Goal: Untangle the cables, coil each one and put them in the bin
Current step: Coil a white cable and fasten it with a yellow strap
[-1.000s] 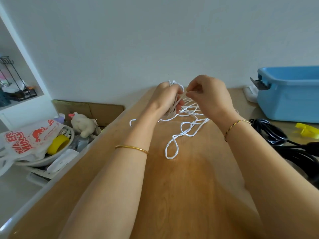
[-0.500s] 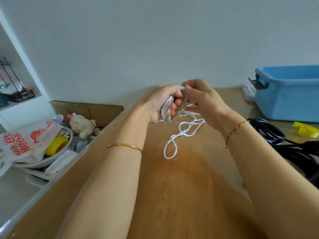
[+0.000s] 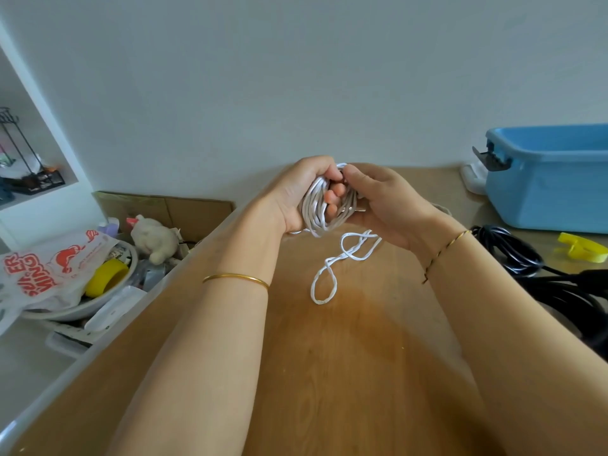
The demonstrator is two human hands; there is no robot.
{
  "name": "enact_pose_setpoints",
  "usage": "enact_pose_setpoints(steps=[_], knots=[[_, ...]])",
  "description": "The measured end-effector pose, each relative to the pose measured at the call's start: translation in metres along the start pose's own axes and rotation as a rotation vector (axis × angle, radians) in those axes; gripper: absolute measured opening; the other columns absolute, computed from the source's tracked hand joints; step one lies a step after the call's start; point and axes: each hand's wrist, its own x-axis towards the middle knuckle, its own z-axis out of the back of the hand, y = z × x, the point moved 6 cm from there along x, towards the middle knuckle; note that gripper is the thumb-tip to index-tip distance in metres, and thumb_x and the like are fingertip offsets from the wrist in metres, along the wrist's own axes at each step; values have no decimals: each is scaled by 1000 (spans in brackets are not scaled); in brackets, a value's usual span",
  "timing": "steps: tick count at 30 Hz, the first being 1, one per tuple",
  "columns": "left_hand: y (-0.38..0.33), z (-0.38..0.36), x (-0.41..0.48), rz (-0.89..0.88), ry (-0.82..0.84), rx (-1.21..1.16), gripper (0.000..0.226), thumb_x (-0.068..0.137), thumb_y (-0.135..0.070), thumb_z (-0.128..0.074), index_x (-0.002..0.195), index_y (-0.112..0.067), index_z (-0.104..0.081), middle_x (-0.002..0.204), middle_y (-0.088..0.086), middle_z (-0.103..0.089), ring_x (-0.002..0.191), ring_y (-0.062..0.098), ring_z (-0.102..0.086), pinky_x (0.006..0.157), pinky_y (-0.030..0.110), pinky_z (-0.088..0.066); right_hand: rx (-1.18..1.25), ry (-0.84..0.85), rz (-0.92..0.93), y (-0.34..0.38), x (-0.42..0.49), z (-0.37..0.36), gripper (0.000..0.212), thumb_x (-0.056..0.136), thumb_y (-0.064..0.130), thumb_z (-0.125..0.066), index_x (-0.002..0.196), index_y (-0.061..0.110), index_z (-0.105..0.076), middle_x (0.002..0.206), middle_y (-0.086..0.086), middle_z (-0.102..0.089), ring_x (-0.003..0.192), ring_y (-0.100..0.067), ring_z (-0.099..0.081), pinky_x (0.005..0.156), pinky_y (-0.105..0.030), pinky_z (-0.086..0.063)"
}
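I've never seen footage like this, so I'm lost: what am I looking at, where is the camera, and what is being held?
No machine: each grip is a person's bare hand. The camera sits on the person's head, looking forward and down at the work. The left hand holds a coil of white cable wound round its fingers; the right hand grips the coil's other side. The cable's loose tail lies looped on the wooden table. On the right sit black cables and a blue bin, where coils should end up.
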Motion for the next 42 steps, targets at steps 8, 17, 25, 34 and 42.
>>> enact_pose_setpoints(steps=[8,17,25,34,42], knots=[[-11,5,-1,-155,-165,89,28,87,-1,-42,60,-4,-49,45,3,-49,37,12,-50,41,20,-48,-149,-140,63,3,5,2,25,103,16,-36,101,3,-58,87,-12,-56,83,-27,-56,88,-48,-52],[-29,6,-7,-325,-288,311,15,83,7,-52,72,-3,-53,56,11,-56,46,19,-57,46,25,-52,-83,-195,36,4,4,9,26,101,16,-42,115,-1,-56,95,-16,-58,83,-28,-60,83,-46,-55],[-19,0,-3,-252,-61,93,25,93,1,-51,68,-1,-53,47,5,-49,39,10,-47,40,18,-43,28,-144,-1,8,-3,16,31,95,16,-52,115,-8,-52,91,-18,-63,77,-30,-65,84,-52,-54],[-22,-8,-1,-313,-37,-73,25,99,-10,-47,76,-10,-38,53,2,-48,38,8,-44,38,15,-38,53,-238,81,15,-6,20,16,92,10,-54,106,3,-51,89,-14,-65,76,-30,-64,75,-47,-55],[-34,-35,3,-337,-184,100,22,98,-11,-51,78,-9,-43,59,7,-50,38,12,-50,42,22,-46,-82,-396,110,45,-24,32,7,93,4,-52,98,4,-48,65,-4,-59,51,-12,-59,45,-22,-51]])
